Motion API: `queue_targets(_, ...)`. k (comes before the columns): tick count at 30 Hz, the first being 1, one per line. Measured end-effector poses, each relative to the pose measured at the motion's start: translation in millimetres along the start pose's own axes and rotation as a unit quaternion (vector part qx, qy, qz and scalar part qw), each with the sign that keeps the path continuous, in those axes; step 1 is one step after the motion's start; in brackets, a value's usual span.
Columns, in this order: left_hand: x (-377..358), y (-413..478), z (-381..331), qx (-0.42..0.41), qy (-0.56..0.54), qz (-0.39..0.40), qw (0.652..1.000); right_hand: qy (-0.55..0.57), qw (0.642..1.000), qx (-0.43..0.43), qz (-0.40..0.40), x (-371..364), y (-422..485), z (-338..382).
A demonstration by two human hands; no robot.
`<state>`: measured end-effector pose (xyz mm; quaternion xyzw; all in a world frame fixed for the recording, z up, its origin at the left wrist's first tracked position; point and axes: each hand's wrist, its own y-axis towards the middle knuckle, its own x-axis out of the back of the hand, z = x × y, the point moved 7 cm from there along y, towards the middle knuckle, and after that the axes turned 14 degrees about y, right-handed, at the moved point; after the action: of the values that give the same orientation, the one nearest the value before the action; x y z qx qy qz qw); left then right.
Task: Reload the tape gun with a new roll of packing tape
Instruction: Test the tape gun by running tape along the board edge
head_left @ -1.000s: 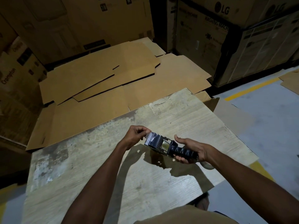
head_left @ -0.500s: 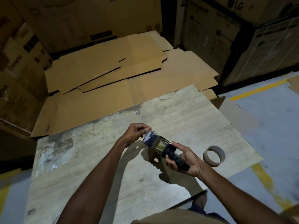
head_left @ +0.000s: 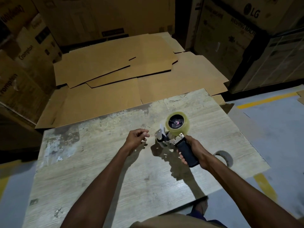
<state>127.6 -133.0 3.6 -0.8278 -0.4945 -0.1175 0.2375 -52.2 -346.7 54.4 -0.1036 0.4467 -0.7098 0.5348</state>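
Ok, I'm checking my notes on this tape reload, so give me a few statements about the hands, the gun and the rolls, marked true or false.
The right hand grips the tape gun by its handle. True.
The left hand is touching the tape gun. False: it hangs apart from it, fingers loosely curled, holding nothing.
A roll of clear tape sits on the gun. True.
The empty core lies on the floor. False: it lies on the table, beside the right wrist.
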Motion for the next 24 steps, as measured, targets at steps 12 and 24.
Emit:
queue_targets(12,-60,-8,-29,0.2,-0.245,0.184,0.931,-0.014,0.998,0.056,0.002,9,2,38)
queue_targets(24,-58,-3,-48,0.157,-0.324,0.094,0.928,-0.034,0.988,0.148,-0.024,26,-15,86)
